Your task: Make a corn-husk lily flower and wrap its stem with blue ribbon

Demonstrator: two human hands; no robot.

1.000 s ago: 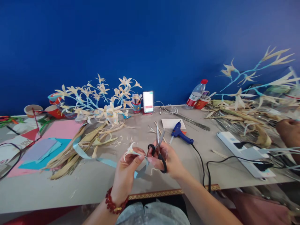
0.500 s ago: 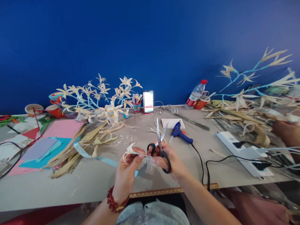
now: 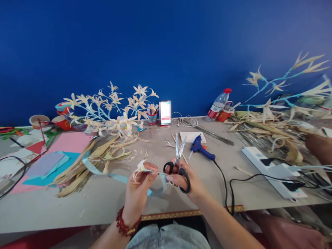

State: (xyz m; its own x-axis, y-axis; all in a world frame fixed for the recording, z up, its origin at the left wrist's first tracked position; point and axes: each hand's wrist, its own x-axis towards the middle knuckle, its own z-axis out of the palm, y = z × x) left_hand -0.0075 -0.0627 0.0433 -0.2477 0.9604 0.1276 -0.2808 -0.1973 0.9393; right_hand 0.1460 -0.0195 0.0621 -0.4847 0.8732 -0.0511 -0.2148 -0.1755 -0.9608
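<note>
Between thumb and fingers my left hand (image 3: 138, 185) pinches a cream artificial flower (image 3: 140, 166) by its thin blue-wrapped stem (image 3: 162, 173). My right hand (image 3: 190, 181) has scissors (image 3: 177, 157) with black handles hooked on its fingers, blades partly apart and pointing away from me. The thumb and forefinger of that hand also close at the stem's free end, where a light blue ribbon (image 3: 164, 182) hangs down. More of this ribbon runs left across the table. A blue glue gun (image 3: 202, 147) lies beyond my right hand, on a white card (image 3: 184, 136).
Branches of cream flowers (image 3: 111, 107) stand at back left, above dried husks (image 3: 77, 173) and coloured paper (image 3: 68, 145). A phone (image 3: 165, 112), a bottle (image 3: 219, 105) and wire rods (image 3: 215, 134) are at the back. A power strip (image 3: 272, 173) with cords lies right, near another person's hand (image 3: 319, 145).
My left hand has shifted slightly left, and more stem shows between my hands. The ribbon below the stem has changed its curve. The scissors remain in my right hand.
</note>
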